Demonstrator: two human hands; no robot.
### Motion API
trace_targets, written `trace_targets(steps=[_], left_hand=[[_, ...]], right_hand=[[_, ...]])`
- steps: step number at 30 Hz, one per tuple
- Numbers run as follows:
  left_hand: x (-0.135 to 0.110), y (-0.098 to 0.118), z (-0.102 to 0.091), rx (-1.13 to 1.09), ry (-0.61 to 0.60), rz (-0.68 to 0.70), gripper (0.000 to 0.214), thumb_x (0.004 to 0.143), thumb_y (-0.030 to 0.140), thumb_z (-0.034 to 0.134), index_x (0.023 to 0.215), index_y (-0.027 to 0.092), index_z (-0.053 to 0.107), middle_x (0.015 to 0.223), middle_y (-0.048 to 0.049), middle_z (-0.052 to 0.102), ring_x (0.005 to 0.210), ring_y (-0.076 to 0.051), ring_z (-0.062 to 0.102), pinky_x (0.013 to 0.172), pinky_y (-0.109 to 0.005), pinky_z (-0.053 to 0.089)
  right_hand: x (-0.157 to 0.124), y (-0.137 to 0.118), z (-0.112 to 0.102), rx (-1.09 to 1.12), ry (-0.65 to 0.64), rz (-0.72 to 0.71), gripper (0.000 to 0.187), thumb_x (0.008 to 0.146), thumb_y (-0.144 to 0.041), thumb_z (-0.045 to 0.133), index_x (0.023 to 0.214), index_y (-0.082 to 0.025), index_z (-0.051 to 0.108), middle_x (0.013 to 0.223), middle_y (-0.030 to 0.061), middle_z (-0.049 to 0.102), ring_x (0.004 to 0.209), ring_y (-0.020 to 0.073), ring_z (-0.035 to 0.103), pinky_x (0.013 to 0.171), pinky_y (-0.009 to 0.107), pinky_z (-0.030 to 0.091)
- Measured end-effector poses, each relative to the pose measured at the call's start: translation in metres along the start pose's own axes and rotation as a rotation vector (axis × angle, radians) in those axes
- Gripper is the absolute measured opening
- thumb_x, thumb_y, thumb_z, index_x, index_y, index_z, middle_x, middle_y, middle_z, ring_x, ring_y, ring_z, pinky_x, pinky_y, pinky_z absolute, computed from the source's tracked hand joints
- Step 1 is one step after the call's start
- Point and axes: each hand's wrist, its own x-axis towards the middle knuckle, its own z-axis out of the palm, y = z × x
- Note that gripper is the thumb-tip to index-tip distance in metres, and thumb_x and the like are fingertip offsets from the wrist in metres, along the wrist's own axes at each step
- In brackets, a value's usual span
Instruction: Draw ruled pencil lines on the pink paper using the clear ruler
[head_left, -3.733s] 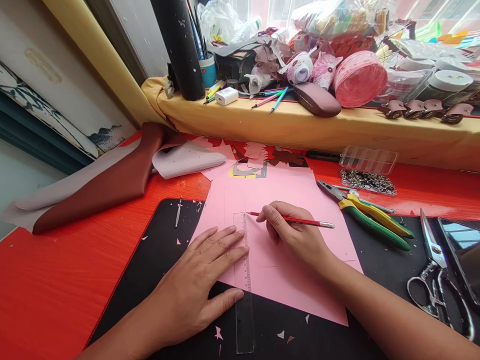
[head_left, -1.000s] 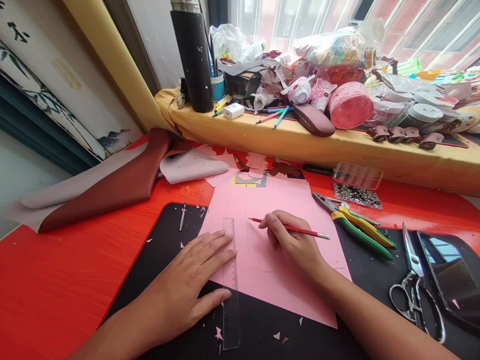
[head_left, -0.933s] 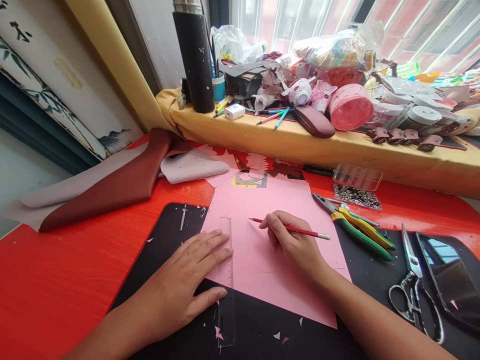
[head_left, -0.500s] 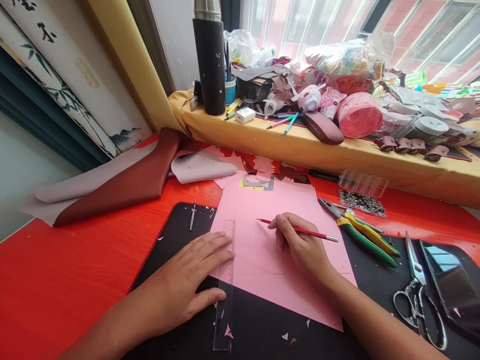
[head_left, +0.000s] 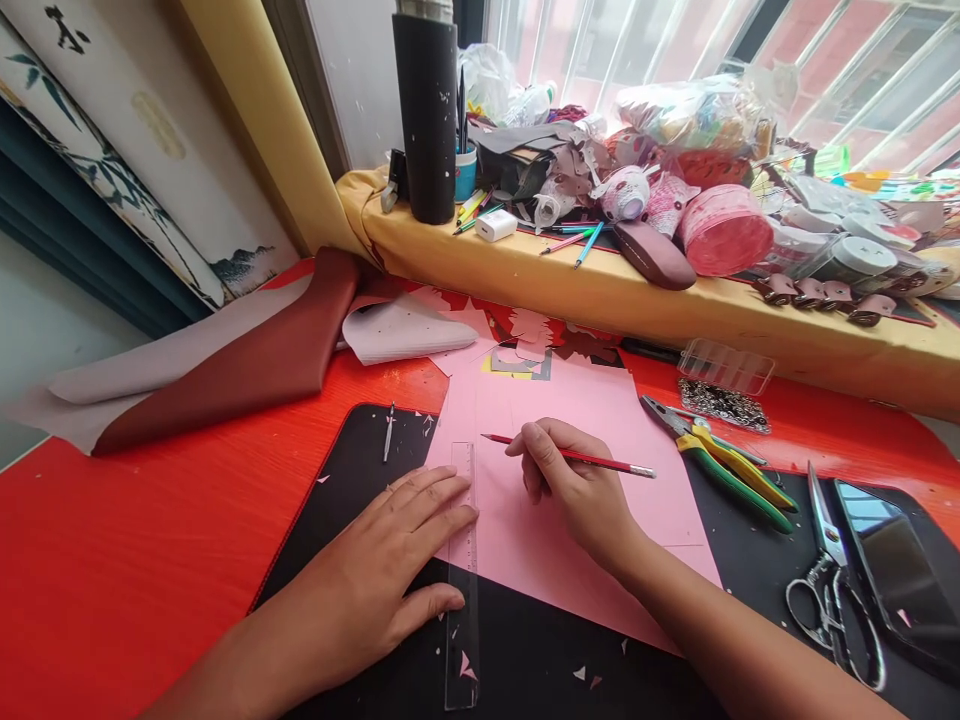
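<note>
A pink sheet (head_left: 600, 540) with thin drawn lines lies partly over a black mat (head_left: 360, 455). Across the sheet's left side and onto the mat runs a clear ruler (head_left: 460, 640). My left hand (head_left: 409, 540) lies flat on it, fingers stretched out and thumb apart, pressing its upper part. My right hand (head_left: 566, 475) is closed round a red pencil (head_left: 600, 460) with a white eraser end. The pencil's tip points left, close to the ruler's upper right edge; whether it touches the sheet I cannot tell.
Right of the sheet lie pliers (head_left: 735, 470), scissors (head_left: 829, 570) and a phone (head_left: 896, 560). Behind them is a clear box (head_left: 727, 368) of small metal parts. Rolled brown material (head_left: 247, 370) rests at left. A cluttered ledge (head_left: 450, 250) with a black flask (head_left: 426, 120) runs along the back.
My right hand has moved left with the pencil, bringing its tip nearer the ruler. My left hand stays flat on the ruler. The view has shifted slightly.
</note>
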Motion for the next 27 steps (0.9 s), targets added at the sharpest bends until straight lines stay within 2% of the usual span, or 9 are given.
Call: trace_targets(steps=[4,8,16,27], left_hand=[[0.001,0.002,-0.001,-0.005,-0.006,-0.004,0.06,0.103,0.04,0.076,0.16,0.032,0.056,0.175,-0.0043,0.049,0.164,-0.031,0.044,0.135,-0.052,0.041],[0.0,0.002,-0.002,-0.014,0.002,-0.01,0.06,0.104,0.039,0.076,0.16,0.033,0.056,0.174,-0.0038,0.05,0.163,-0.031,0.044,0.136,-0.051,0.04],[0.003,0.002,-0.004,0.006,-0.002,0.029,0.061,0.105,0.038,0.074,0.162,0.03,0.054,0.174,-0.004,0.051,0.162,-0.031,0.046,0.134,-0.052,0.042],[0.0,0.003,-0.002,0.038,-0.015,0.018,0.062,0.106,0.039,0.072,0.164,0.032,0.051,0.176,-0.0032,0.047,0.164,-0.031,0.043,0.135,-0.054,0.04]], right_hand=[[0.003,0.009,0.008,0.029,0.024,-0.008,0.053,0.108,-0.066,0.061,0.082,-0.021,0.073,0.054,-0.003,0.058,0.049,0.015,0.052,0.056,0.031,0.046],[0.001,0.013,0.005,0.026,0.03,0.011,0.052,0.109,-0.065,0.06,0.083,-0.022,0.074,0.054,-0.0026,0.059,0.049,0.016,0.054,0.058,0.032,0.048],[0.001,0.012,0.004,0.029,-0.005,0.026,0.051,0.11,-0.063,0.06,0.084,-0.021,0.075,0.052,-0.0037,0.057,0.048,0.0147,0.051,0.058,0.031,0.047],[0.002,0.01,0.005,0.002,-0.027,0.029,0.053,0.109,-0.066,0.06,0.082,-0.022,0.073,0.052,-0.002,0.058,0.048,0.0157,0.053,0.055,0.031,0.046]])
